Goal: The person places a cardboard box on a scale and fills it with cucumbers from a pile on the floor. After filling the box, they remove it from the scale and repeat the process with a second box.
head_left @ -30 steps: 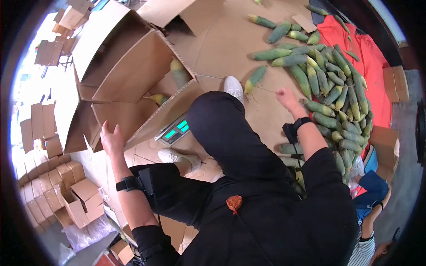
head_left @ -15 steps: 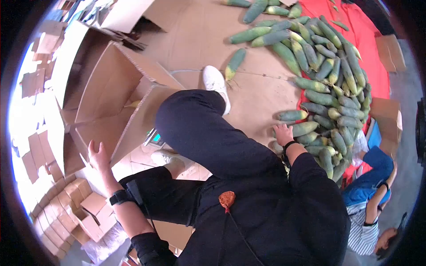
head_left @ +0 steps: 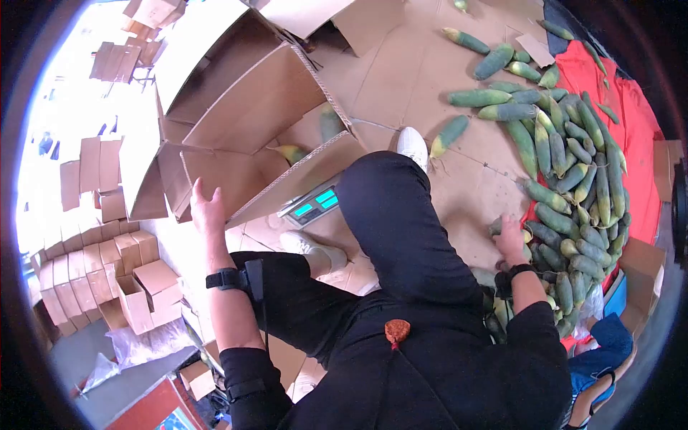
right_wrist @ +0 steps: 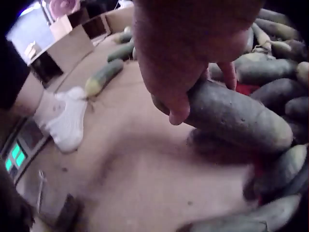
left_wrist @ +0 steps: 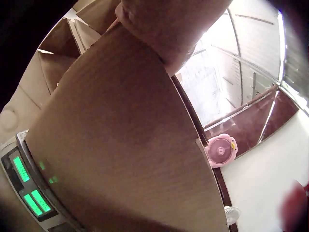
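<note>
My left hand (head_left: pixel 208 213) lies at the near corner of a large open cardboard box (head_left: pixel 308 174), thumb and forefinger spread over its edge. The left wrist view shows that hand across the top edge of the box wall (left_wrist: pixel 130 125). Inside the box, a yellow-green radish end (head_left: pixel 292 153) and a green one show. My right hand (head_left: pixel 510 241) grips a thick green radish (right_wrist: pixel 236 116) at the near side of a pile. Its thumb is on one side of the radish and its fingers on the other, as the right wrist view shows.
A pile of green radishes (head_left: pixel 573 172) lies on red cloth (head_left: pixel 640 136); one loose radish (head_left: pixel 450 136) is on the cardboard floor. A lit digital scale (head_left: pixel 314 206) stands under the box. Stacked cartons (head_left: pixel 79 279) are at left. Another person (head_left: pixel 602 358) is at lower right.
My right hand has moved from above the floor down to the pile's near edge and taken hold of a radish. The left hand stays at the box corner. The head view has shifted.
</note>
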A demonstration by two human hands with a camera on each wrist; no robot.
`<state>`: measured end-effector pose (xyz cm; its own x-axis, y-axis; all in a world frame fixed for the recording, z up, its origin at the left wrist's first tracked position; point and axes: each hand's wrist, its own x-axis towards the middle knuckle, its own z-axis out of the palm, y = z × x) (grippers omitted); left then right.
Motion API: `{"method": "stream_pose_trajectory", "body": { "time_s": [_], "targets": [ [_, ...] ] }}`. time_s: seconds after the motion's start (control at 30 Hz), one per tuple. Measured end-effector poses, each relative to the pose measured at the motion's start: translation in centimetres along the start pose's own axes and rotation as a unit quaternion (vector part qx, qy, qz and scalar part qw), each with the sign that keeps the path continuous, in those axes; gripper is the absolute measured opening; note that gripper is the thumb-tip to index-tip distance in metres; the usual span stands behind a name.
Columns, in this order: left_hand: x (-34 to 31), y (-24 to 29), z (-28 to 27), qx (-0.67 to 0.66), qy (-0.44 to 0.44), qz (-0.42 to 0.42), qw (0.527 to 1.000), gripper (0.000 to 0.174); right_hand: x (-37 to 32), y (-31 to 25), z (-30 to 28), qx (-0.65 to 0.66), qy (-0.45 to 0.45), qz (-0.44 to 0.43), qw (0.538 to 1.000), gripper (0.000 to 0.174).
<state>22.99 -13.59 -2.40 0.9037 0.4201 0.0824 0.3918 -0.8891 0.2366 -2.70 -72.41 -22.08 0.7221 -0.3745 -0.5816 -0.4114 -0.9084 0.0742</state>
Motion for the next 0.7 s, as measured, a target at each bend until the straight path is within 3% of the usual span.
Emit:
{"method": "stream_pose_trajectory", "body": {
  "time_s": [0.07, 0.2, 0.27, 0.4, 0.47, 0.6, 0.67, 0.7],
  "targets": [
    [-0.4, 0.6, -0.3, -0.006, 0.014, 0.001, 1.0, 0.058, 0.1, 1.0, -2.8, 0.139, 0.156, -0.017, 0.978, 0.059],
    [-1.0, 2.0, -1.4, -0.02, 0.009, -0.024, 0.999, 0.066, -0.7, 1.3, -9.5, 0.277, 0.251, -0.026, 0.927, 0.059],
    [-1.3, 2.7, -1.7, -0.022, -0.002, -0.047, 0.999, 0.068, -1.6, 0.3, -12.9, 0.434, 0.308, -0.089, 0.842, 0.055],
    [-1.3, 2.2, -1.7, -0.042, 0.015, -0.056, 0.997, 0.069, -5.7, -5.6, -24.1, 0.483, 0.38, -0.171, 0.77, 0.052],
    [-0.9, 1.5, -1.2, -0.047, 0.035, -0.041, 0.997, 0.069, -8.1, -8.6, -29.7, 0.437, 0.451, -0.23, 0.744, 0.05],
    [-0.5, 0.4, -0.8, -0.083, 0.041, -0.032, 0.995, 0.06, -10.6, -14.7, -37.3, 0.565, 0.456, -0.407, 0.554, 0.044],
    [0.1, -1.0, 0.3, -0.109, 0.061, 0.001, 0.992, 0.051, -11.4, -18.3, -39.7, 0.604, 0.398, -0.442, 0.53, 0.041],
    [0.9, -2.3, 1.0, -0.113, 0.069, 0.019, 0.991, 0.046, -12.7, -21.9, -40.6, 0.667, 0.346, -0.47, 0.464, 0.051]
  ]
}}
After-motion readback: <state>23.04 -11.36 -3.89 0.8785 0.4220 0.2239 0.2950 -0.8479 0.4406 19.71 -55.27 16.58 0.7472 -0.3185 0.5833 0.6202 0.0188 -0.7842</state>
